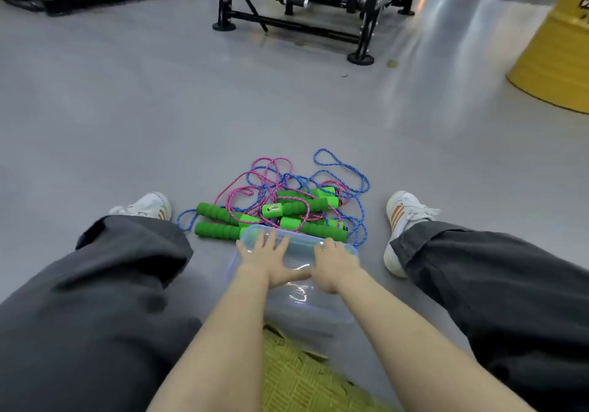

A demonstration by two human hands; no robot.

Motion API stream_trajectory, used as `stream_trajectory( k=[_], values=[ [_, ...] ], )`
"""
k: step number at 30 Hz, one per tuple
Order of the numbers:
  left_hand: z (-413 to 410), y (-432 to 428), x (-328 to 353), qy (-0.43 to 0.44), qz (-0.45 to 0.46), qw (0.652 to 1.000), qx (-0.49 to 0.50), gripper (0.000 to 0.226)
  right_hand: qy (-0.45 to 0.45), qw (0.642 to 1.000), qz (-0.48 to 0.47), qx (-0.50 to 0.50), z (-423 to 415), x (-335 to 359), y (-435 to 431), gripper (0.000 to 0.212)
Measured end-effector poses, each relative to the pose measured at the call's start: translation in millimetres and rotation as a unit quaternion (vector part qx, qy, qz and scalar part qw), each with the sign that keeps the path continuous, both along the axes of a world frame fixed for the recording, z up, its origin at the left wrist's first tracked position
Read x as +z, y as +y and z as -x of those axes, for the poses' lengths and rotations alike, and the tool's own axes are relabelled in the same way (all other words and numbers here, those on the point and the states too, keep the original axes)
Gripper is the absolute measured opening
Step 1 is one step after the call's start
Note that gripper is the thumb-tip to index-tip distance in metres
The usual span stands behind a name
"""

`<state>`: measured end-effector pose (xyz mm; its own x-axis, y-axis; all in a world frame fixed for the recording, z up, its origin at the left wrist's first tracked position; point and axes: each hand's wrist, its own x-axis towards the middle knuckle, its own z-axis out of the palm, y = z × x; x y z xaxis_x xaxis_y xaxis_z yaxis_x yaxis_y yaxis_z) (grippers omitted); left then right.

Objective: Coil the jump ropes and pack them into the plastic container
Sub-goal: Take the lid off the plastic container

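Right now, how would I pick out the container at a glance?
On the grey floor, between the seated person's legs, lies a tangle of jump ropes. Just nearer sits the container, with the left hand and right hand on it. It alone is clear plastic, blue-rimmed.
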<state>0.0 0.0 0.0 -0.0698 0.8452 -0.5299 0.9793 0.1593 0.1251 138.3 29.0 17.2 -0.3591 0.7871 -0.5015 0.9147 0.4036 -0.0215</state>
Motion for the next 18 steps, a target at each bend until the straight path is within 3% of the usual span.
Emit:
stream_trajectory(
  k=[4, 6, 10, 14, 16, 18],
  values=[
    [-7.9, 6.5, -14.1, 0.023, -0.064, 0.997, 0.039, 0.097, 0.032, 0.999, -0.04, -0.005, -11.8, -14.9, 8.0, 0.054],
    [-14.6, 7.3, -24.9, 0.027, -0.109, 0.993, 0.043, 0.102, 0.086, 0.987, -0.134, -0.007, -19.5, -31.8, 10.8, 0.05],
    [-13.5, 18.3, -43.5, 0.038, -0.161, 0.984, 0.064, 0.122, 0.078, 0.988, -0.131, -0.004, -23.4, -57.3, 22.3, 0.05],
    [0.9, 39.5, -40.4, 0.001, -0.187, 0.978, 0.095, 0.085, 0.108, 0.981, -0.159, 0.007, -14.5, -53.5, 45.4, 0.058],
    [13.0, 43.2, -35.2, -0.033, -0.21, 0.969, 0.126, 0.065, 0.14, 0.983, -0.117, 0.025, -10.8, -50.8, 60.0, 0.076],
    [27.8, 42.1, -34.9, -0.063, -0.25, 0.954, 0.152, 0.059, 0.209, 0.974, -0.086, 0.007, -12.8, -47.4, 67.0, 0.077]
  ],
)
